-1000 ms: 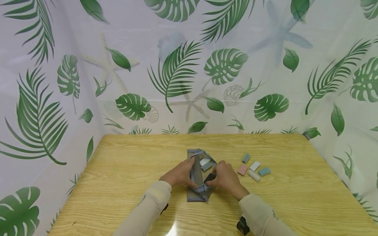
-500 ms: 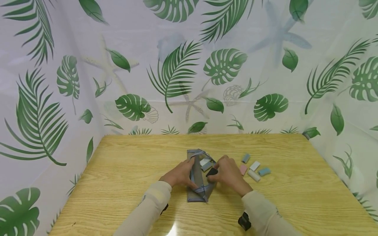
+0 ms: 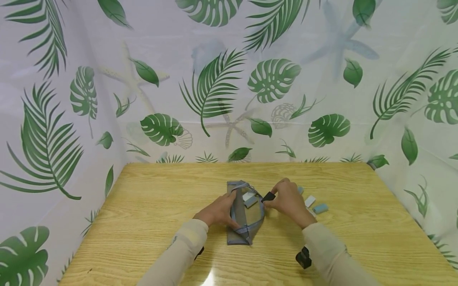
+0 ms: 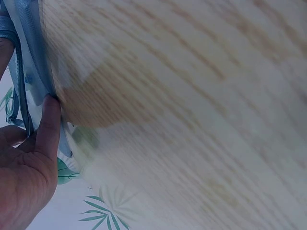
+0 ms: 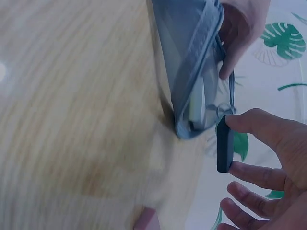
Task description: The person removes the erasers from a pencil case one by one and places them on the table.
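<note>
A grey-blue mesh zip pouch (image 3: 240, 211) lies on the table with its mouth spread wide. My left hand (image 3: 219, 210) grips its left side, the thumb near the front end and the fingers at the rim. Inside sit a white block (image 3: 247, 196) and a grey-blue block (image 3: 251, 201), both eraser-sized. My right hand (image 3: 288, 200) pinches a small black eraser-like block (image 3: 268, 197) between thumb and forefinger, at the pouch's right rim. In the right wrist view that black block (image 5: 224, 144) stands on end beside the pouch's zip end, other fingers loosely bent.
Right of the pouch lie a blue block (image 3: 320, 208), a white block (image 3: 310, 201) and another blue one (image 3: 300, 190), partly behind my right hand. A pink block (image 5: 147, 220) shows in the right wrist view. A leaf-printed curtain (image 3: 229, 79) rises behind the wooden table (image 3: 161, 190).
My right hand has drawn the black block from inside the pouch mouth up and to the right, to its right rim. The left hand and pouch stay in place.
</note>
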A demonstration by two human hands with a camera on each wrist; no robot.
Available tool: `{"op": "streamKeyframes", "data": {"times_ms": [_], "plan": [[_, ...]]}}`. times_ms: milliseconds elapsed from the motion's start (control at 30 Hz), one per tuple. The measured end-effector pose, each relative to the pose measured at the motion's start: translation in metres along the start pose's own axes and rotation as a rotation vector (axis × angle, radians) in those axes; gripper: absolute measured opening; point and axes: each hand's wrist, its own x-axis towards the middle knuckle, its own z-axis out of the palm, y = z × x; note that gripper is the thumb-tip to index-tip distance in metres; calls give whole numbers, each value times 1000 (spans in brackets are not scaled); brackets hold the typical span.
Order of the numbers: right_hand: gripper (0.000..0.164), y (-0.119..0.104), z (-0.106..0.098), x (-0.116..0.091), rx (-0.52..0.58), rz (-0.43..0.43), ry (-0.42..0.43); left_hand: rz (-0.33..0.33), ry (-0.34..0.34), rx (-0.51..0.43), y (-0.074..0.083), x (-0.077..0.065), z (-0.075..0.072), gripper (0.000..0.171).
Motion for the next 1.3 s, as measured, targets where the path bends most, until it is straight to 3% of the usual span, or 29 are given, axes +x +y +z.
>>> {"op": "streamKeyframes", "data": {"times_ms": [567,800,1300], "plan": [[41,33,-8,18,-12,49,63,3,11,6,-2,-1,1,116],[42,42,-6,25,-5,126,42,3,16,13,-2,0,2,116],[37,55,1,33,-8,179,25,-11,6,18,-1,-1,0,117]]}}
